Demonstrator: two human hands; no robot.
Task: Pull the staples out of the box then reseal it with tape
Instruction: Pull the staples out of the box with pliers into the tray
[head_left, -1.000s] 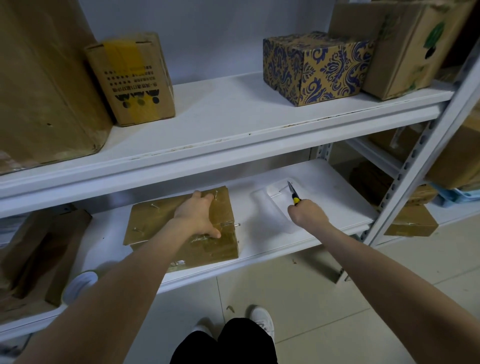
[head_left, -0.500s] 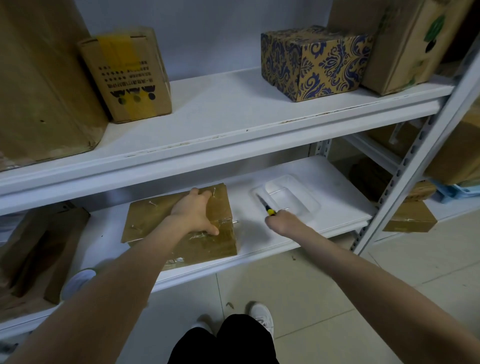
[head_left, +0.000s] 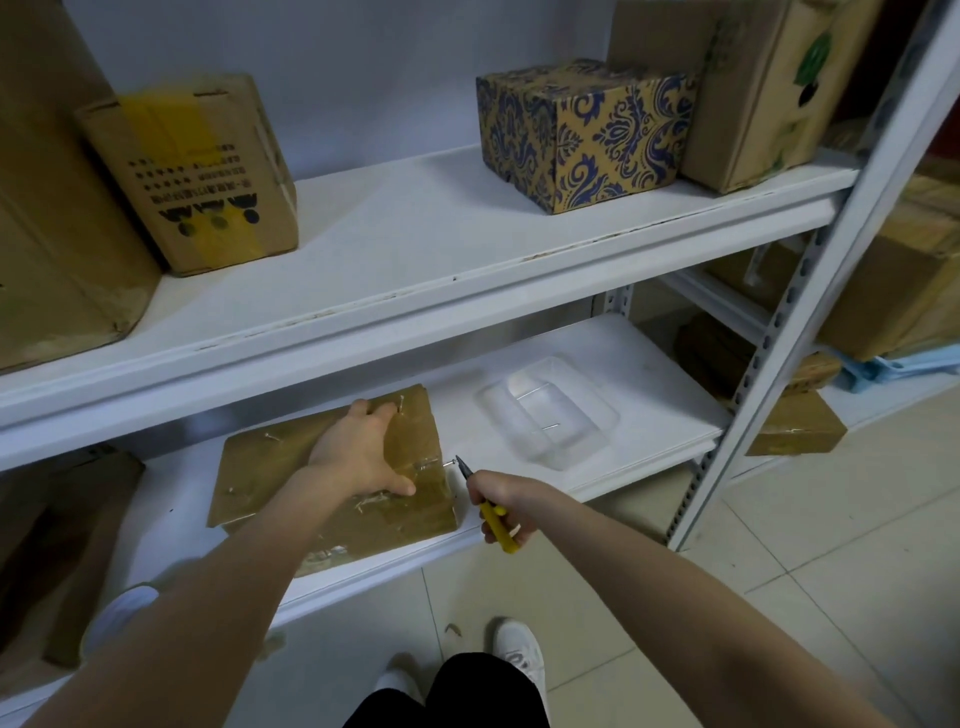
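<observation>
Box (head_left: 260, 467) lies flat on the lower shelf (head_left: 649, 374), left of the middle; it is brown cardboard with glossy tape across its top and near edge. Left hand (head_left: 358, 452) presses down on the box top, palm flat, fingers stretched toward the far edge, thumb spread along the near side, gripping nothing. Right hand (head_left: 511, 501) is wrapped tight round the yellow handles of the pliers (head_left: 493, 519), just beside the right side of the box. The dark nose of the pliers points up and to the left, its tip at a staple (head_left: 448, 460) that juts from the box's right edge. Whether the tip has hold of the staple is too small to tell. Other staples stand up from the box top, one near the far right corner (head_left: 400, 400), one left of the wrist (head_left: 270, 435). A clear plastic tray (head_left: 597, 415) sits on the same shelf to the right of the box and apart from it, with two thin metal bits in it. On the upper shelf (head_left: 415, 249) stand a cardboard box with yellow tape (head_left: 197, 171) at the left and a blue-patterned box (head_left: 582, 135) at the right, touching a taller plain carton (head_left: 753, 88). A white round object (head_left: 119, 618) shows low at the left, partly hidden by the left forearm; what it is I cannot tell. White shoes (head_left: 519, 649) stand on the tiled floor below.
</observation>
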